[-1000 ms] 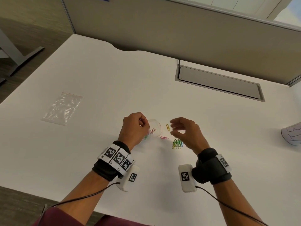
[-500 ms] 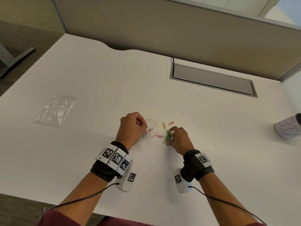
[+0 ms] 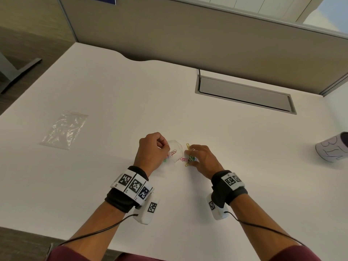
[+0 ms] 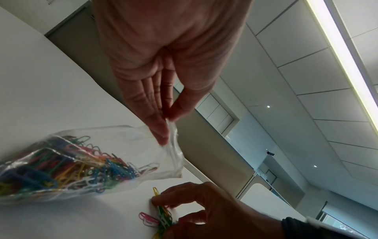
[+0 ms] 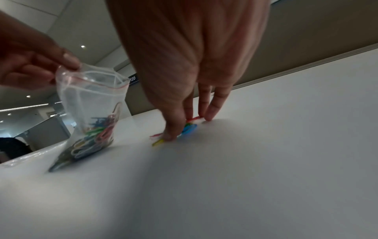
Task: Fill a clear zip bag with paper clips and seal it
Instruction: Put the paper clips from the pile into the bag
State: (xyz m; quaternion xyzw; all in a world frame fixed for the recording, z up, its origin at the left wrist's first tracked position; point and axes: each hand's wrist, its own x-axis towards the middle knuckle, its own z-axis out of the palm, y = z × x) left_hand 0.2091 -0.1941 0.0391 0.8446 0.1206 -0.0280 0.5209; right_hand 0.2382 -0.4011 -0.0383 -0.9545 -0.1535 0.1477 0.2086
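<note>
Two clear zip bags: one at near centre holding many coloured paper clips, too tangled to count, one far left. Several loose clips beside it. One paper cup far right.

left hand: pinching grip, raised | right hand: fingertips down, gathering grip

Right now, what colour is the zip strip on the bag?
Red, along the open mouth of the zip bag; clearest in the right wrist view.
</note>
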